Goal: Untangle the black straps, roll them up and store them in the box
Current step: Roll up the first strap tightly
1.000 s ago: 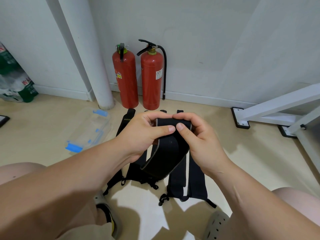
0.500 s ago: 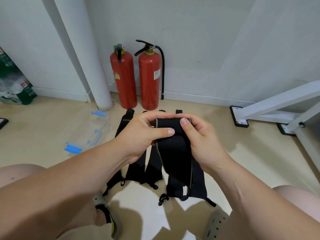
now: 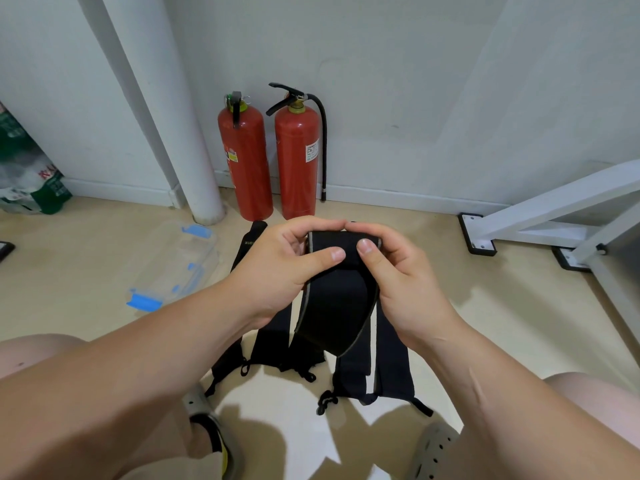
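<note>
A wide black strap (image 3: 334, 306) hangs in the air in front of me, its top end rolled over between both hands. My left hand (image 3: 280, 271) pinches the roll from the left with thumb on top. My right hand (image 3: 398, 282) pinches it from the right, thumb pressed on the roll. The free tail curves down to a rounded end. Several more black straps (image 3: 391, 362) lie side by side on the floor beneath. A clear plastic box (image 3: 173, 265) with blue clips lies on the floor to the left, its lid looking shut.
Two red fire extinguishers (image 3: 246, 161) stand against the wall behind the straps, beside a white pipe (image 3: 166, 126). A white metal frame (image 3: 540, 216) with black feet is at the right. A green and white bag (image 3: 27, 174) sits far left. My knees and shoes frame the floor.
The hanging tail has shortened and swung as the top end was rolled further between my thumbs. Both hands stay at about the same place.
</note>
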